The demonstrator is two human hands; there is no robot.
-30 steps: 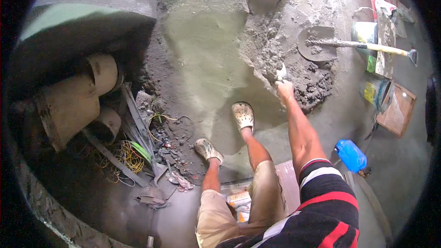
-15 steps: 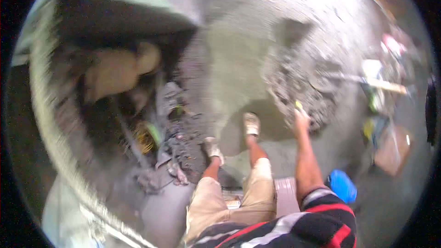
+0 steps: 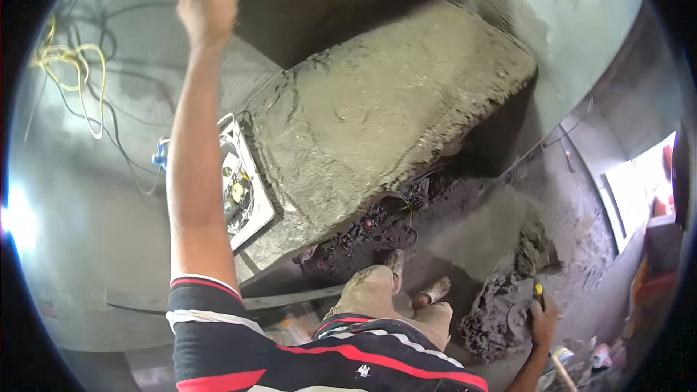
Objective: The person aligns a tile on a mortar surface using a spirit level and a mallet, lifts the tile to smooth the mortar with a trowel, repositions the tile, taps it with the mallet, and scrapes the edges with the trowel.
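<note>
My left hand [image 3: 208,0] is raised high at the upper left, its fingers curled over the edge of a grey plastered wall [image 3: 109,196] beside a dark recess [image 3: 305,0]. My right hand [image 3: 543,317] hangs low at the lower right, closed around the yellow-and-black handle of a trowel [image 3: 520,315]. The trowel blade carries wet mortar and sits over a mortar pile [image 3: 494,319] on the floor. A rough, freshly plastered concrete slab [image 3: 377,123] juts out in front of me. My feet [image 3: 421,287] stand just below it.
An open electrical box [image 3: 243,189] with wires is set in the wall under my left arm. Yellow and dark cables [image 3: 72,72] hang at the far left. A timber strip [image 3: 290,299] lies along the base. Debris sits under the slab, and buckets and clutter [image 3: 581,359] lie at the lower right.
The view has swung up from the floor to the wall and slab. My left arm has risen to the wall edge. My right hand, holding the trowel, stays down by the mortar pile.
</note>
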